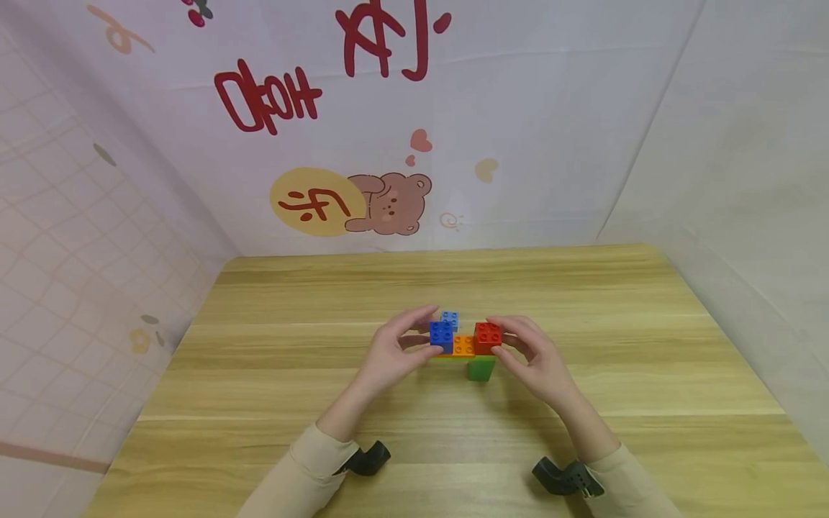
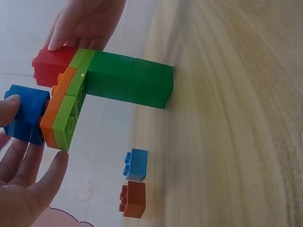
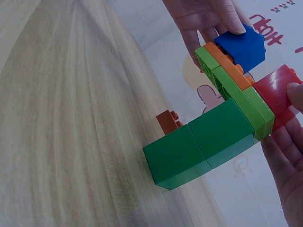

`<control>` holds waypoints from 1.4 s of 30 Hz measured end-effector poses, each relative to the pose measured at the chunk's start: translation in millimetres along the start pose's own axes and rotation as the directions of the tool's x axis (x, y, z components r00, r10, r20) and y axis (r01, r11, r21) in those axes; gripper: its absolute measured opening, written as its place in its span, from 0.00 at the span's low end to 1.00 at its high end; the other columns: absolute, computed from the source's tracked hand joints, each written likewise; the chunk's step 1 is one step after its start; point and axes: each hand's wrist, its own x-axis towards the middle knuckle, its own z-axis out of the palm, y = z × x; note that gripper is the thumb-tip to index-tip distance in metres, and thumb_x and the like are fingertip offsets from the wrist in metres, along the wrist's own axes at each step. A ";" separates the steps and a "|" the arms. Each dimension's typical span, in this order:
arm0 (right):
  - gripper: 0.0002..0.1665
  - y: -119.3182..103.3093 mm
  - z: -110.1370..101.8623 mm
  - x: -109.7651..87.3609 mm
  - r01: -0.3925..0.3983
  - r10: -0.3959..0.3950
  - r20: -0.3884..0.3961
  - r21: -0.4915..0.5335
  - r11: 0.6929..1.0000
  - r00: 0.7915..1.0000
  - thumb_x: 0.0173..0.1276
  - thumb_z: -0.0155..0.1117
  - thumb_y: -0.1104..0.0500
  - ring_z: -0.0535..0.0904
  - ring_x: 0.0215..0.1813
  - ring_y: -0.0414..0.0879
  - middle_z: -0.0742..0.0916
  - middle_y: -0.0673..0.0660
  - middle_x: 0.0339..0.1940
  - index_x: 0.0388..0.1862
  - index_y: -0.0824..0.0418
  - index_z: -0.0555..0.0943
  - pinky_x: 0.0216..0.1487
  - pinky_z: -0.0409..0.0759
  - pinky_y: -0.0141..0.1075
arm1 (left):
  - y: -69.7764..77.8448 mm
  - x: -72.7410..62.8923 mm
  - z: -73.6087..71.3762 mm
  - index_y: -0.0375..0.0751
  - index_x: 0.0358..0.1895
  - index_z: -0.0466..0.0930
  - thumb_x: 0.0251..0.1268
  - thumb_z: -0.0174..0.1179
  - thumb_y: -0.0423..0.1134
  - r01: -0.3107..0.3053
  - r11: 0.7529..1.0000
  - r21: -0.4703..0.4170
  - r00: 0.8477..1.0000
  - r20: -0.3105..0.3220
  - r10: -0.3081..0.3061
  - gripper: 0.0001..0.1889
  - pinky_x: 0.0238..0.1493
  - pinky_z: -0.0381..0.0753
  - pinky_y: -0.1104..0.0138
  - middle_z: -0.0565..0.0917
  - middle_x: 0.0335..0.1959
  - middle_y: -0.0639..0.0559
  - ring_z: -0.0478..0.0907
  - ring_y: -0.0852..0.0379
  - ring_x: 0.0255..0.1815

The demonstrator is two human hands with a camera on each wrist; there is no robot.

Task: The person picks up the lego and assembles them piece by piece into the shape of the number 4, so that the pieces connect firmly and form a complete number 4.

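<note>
My left hand [image 1: 388,354] pinches a blue toy building brick [image 1: 441,333] between thumb and fingers. In the left wrist view that brick leans slightly over the left end of an orange plate [image 2: 59,109], some studs showing between them. Beneath the orange plate lie lime-green plates [image 2: 75,113], jutting left from a column of two stacked green bricks [image 2: 111,73] that stands on the table. My right hand [image 1: 542,362] grips a red brick [image 1: 488,336] on the right end, directly above the column. My left index finger reaches close to the underside of the lime-green overhang.
Behind the build, a light blue brick [image 2: 137,164] and an orange-brown brick [image 2: 136,199] stand on the wooden table [image 1: 291,316]. A printed white cloth wall [image 1: 537,129] rises at the table's back edge, with further cloth along both sides.
</note>
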 end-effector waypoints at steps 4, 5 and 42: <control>0.27 0.7 0.1 -0.2 -0.002 0.002 0.000 0.002 1.000 1.000 0.60 0.62 0.83 0.75 0.57 0.33 0.79 0.71 0.54 0.60 0.78 0.74 0.58 0.76 0.30 | -0.2 -0.8 1.4 0.40 0.65 0.76 0.59 0.69 0.27 0.013 1.000 -0.001 1.000 -0.017 -0.013 0.28 0.55 0.78 0.45 0.79 0.57 0.41 0.77 0.43 0.55; 0.27 0.8 0.1 -0.2 -0.002 0.002 0.000 0.003 1.000 1.000 0.60 0.62 0.83 0.75 0.57 0.33 0.79 0.71 0.54 0.60 0.78 0.74 0.58 0.76 0.30 | -0.4 -0.9 1.8 0.40 0.65 0.77 0.59 0.69 0.28 0.019 1.000 0.005 1.000 -0.021 -0.019 0.28 0.55 0.79 0.46 0.79 0.57 0.41 0.78 0.44 0.54; 0.30 30.9 1.1 -5.5 0.038 -0.038 -0.020 0.034 0.999 0.999 0.61 0.63 0.81 0.76 0.58 0.41 0.79 0.65 0.56 0.63 0.69 0.76 0.57 0.77 0.30 | 2.5 6.2 0.6 0.33 0.49 0.86 0.53 0.74 0.30 0.193 0.980 0.054 0.981 -0.012 -0.192 0.18 0.44 0.84 0.64 0.83 0.46 0.44 0.81 0.48 0.48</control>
